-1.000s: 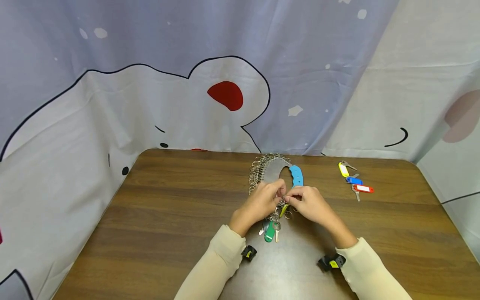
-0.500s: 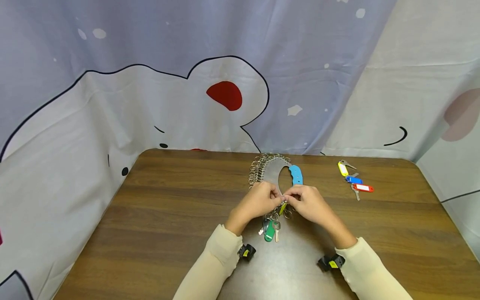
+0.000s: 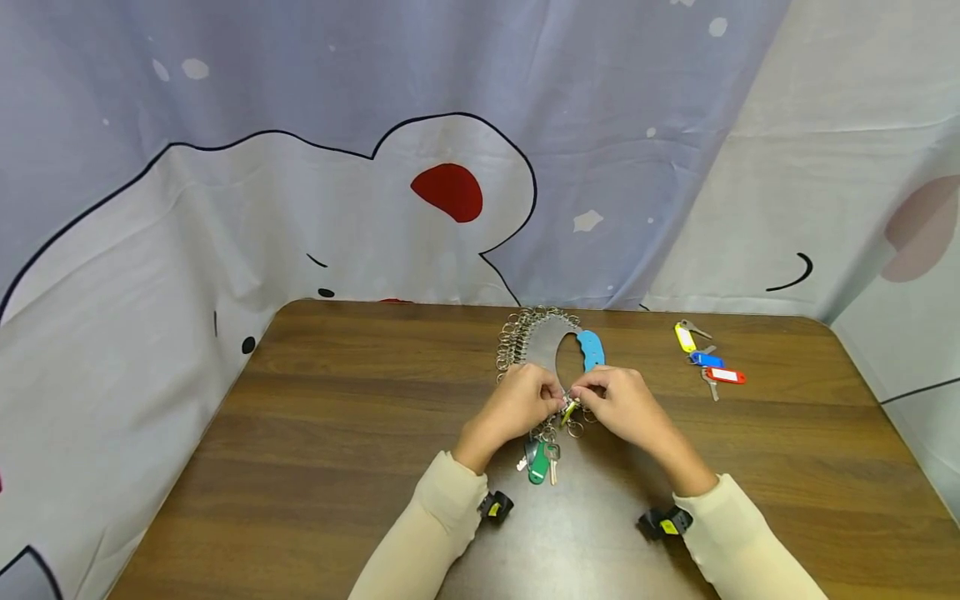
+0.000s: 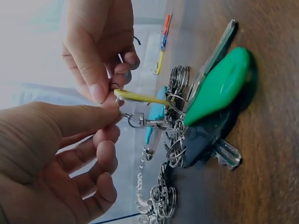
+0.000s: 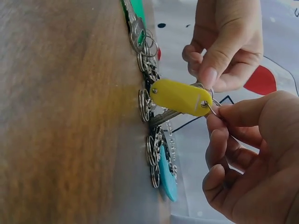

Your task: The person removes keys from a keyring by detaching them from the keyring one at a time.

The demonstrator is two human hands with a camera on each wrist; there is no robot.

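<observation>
My left hand [image 3: 523,403] and right hand [image 3: 618,405] meet at the near end of a curved grey metal holder [image 3: 542,343], which has a blue handle [image 3: 592,348] and several metal rings along its edge. My right thumb and finger pinch the thin ring [image 5: 213,110] of a yellow key tag [image 5: 180,97]. A key [image 5: 164,117] hangs behind that tag. Close by, my left fingertips pinch a small metal ring at the end of a swivel clasp [image 4: 145,122]; fingertips partly hide it. Whether the two rings are linked cannot be told.
A green key tag [image 3: 538,463] with a key [image 3: 553,465] lies on the brown table [image 3: 360,433], below the hands. Off to the right lie yellow [image 3: 685,337], blue [image 3: 707,359] and red [image 3: 726,376] key tags with keys. A printed curtain [image 3: 300,217] hangs behind.
Both hands stay at the holder's near end. My fingertips, pressed close together half a second ago, are now slightly apart, and more of the yellow tag shows between them.
</observation>
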